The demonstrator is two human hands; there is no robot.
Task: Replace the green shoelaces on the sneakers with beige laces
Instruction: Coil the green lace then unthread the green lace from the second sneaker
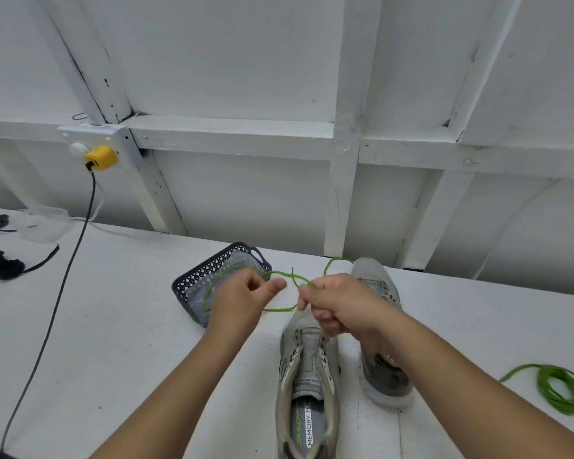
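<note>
— What sits around the dark perforated plastic basket (198, 276)?

— Far to its left, a black cable (52, 313) crosses the white table (120, 326) – it climbs to a yellow plug (101, 158) in a white wall socket box (108, 140), above and left of the basket.

— Anything else?

— Dark cords (4, 265) bunched at the table's left edge, well apart from the basket; behind it, the white-painted timber wall (246, 180).

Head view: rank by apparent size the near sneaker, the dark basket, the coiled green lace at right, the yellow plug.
1. near sneaker, though closeness to the camera inflates it
2. dark basket, partly hidden by the left hand
3. coiled green lace
4. yellow plug
</note>
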